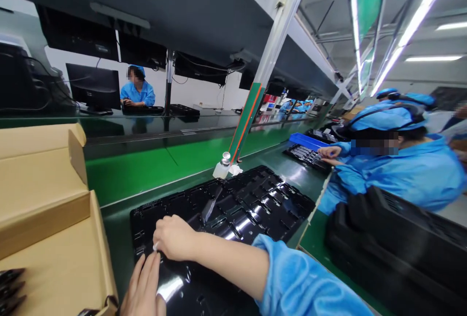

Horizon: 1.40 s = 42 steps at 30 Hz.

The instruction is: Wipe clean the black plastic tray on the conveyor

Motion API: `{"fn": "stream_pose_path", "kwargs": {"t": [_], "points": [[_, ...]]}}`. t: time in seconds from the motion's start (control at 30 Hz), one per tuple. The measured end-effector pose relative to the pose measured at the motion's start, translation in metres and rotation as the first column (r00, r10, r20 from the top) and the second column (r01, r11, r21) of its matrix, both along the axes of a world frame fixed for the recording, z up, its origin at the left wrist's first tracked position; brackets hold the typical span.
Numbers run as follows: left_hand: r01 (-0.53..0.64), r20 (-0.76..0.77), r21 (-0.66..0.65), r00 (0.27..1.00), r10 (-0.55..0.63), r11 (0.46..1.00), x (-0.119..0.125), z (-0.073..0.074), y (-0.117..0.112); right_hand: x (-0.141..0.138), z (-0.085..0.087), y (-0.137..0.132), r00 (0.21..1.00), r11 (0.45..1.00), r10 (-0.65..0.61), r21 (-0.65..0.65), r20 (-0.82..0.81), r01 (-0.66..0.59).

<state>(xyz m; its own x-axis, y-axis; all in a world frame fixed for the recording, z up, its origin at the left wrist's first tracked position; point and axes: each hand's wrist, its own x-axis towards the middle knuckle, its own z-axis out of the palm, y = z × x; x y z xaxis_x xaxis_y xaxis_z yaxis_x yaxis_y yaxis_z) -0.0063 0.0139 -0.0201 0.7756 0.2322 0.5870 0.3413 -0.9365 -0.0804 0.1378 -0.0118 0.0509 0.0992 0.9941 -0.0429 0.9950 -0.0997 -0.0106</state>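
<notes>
While the right hand sits clenched at lower centre of the frame, pinching something small and white at its fingertips that I can't identify, the left hand lies flat and released below it, fingers pressing the near edge of the black panel.

Risks, my read: the panel is glossy, so a bare palm could smear it. The white bit is held only by the fingertips; a slip drops it into the panel's recesses. The small clear bottle stands just beyond the panel's far edge at frame centre, and a wide reach could tip it.

The panel lies flat on the green worktop, running from under both hands up toward centre right. The right hand rests on its near left part; the left touches it at the bottom edge. An open cardboard box fills the left of the frame, just beside the panel. A co-worker in blue works at right, well apart.
</notes>
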Motion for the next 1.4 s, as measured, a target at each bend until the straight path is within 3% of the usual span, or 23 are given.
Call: {"fn": "stream_pose_path", "kwargs": {"t": [0.17,0.37,0.5,0.63,0.9,1.0,1.13,1.23,1.4], "points": [[0.058,-0.048,-0.085,0.997,-0.063,0.995,-0.007,-0.022,0.006,-0.014,0.018,-0.047,0.995,0.994,-0.09,0.06,-0.033,0.092],[0.064,-0.004,-0.236,0.998,-0.067,0.97,-0.009,-0.018,0.001,-0.03,0.006,-0.095,0.989,0.992,0.114,-0.049,-0.098,-0.119],[0.101,0.015,-0.24,0.995,-0.1,0.965,-0.009,-0.017,0.001,-0.031,-0.004,-0.093,0.985,0.984,0.163,-0.065,-0.047,-0.166],[0.093,0.019,-0.274,0.996,-0.091,0.957,-0.008,-0.018,0.0,-0.033,-0.009,-0.086,0.99,0.99,0.138,-0.022,0.027,-0.137],[0.065,0.069,-0.345,0.997,-0.044,0.936,-0.006,-0.006,-0.007,-0.035,-0.002,-0.084,0.972,0.971,0.231,-0.075,0.046,-0.227],[0.073,0.072,-0.368,0.996,-0.05,0.927,-0.008,-0.008,-0.004,-0.034,-0.002,-0.076,0.975,0.979,0.205,-0.022,0.087,-0.204],[0.034,-0.041,-0.408,0.998,-0.056,0.913,-0.009,-0.015,-0.003,-0.032,0.0,-0.08,0.958,0.958,0.283,-0.06,0.045,-0.28],[-0.005,-0.046,-0.428,0.999,-0.017,0.904,-0.008,-0.018,-0.004,-0.031,-0.001,-0.084,0.963,0.962,0.267,-0.074,0.037,-0.264],[0.009,-0.094,-0.463,0.994,-0.06,0.887,-0.01,-0.021,-0.001,-0.031,-0.004,-0.083,0.957,0.96,0.279,-0.029,0.084,-0.277]]}}
